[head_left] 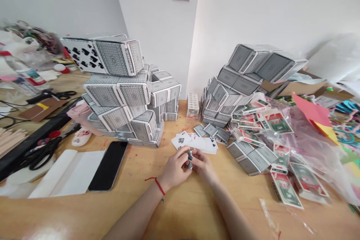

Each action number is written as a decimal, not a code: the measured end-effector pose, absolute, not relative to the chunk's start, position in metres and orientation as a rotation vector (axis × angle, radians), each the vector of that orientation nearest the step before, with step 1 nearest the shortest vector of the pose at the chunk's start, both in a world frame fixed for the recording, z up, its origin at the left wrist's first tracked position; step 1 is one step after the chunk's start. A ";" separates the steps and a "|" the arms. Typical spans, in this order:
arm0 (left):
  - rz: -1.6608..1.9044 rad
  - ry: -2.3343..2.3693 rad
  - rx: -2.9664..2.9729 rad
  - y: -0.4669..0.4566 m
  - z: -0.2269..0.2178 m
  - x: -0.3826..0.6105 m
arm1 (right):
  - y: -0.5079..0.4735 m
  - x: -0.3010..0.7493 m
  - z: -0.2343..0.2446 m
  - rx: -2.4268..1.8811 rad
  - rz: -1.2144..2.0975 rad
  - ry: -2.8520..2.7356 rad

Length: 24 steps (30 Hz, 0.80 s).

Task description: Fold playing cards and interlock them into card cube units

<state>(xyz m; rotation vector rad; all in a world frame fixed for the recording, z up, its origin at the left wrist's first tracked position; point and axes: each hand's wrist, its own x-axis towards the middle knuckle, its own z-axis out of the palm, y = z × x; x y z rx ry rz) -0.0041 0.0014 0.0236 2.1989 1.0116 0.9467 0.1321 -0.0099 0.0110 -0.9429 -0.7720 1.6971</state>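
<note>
**Left hand and right hand, closed together on a narrow silvery item, centre of the counter.**

Fingers of both hands curled shut around the item, which stands roughly upright between them; its exact kind is too small to tell. Spread of playing cards just ahead, long axis running side to side, about equally near both hands. Beyond: grey-patterned card boxes stacked at left, a second stack of grey-patterned boxes at right, contents hidden. Banknote-printed card boxes lie along a clear plastic bag; whether any sit inside cannot be told. Red cord on left wrist.
</note>
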 end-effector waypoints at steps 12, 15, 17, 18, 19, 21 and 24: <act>0.974 0.818 1.880 0.004 0.039 -0.012 | -0.005 0.137 0.005 -1.044 1.252 -0.962; 0.964 0.871 1.551 0.010 0.033 -0.013 | -0.005 0.141 0.004 -1.121 1.093 -1.046; 0.869 0.874 1.261 0.014 0.026 -0.011 | -0.006 0.143 0.005 -1.132 1.033 -1.124; 0.809 0.844 1.136 0.016 0.023 -0.011 | -0.007 0.143 0.005 -1.127 1.015 -1.172; 0.769 0.808 1.043 0.018 0.021 -0.010 | -0.008 0.144 0.006 -1.121 1.003 -1.223; 0.729 0.756 0.931 0.019 0.019 -0.009 | -0.010 0.144 0.008 -1.121 0.985 -1.315; 0.738 0.752 0.923 0.020 0.022 -0.011 | -0.011 0.142 0.011 -1.156 0.960 -1.381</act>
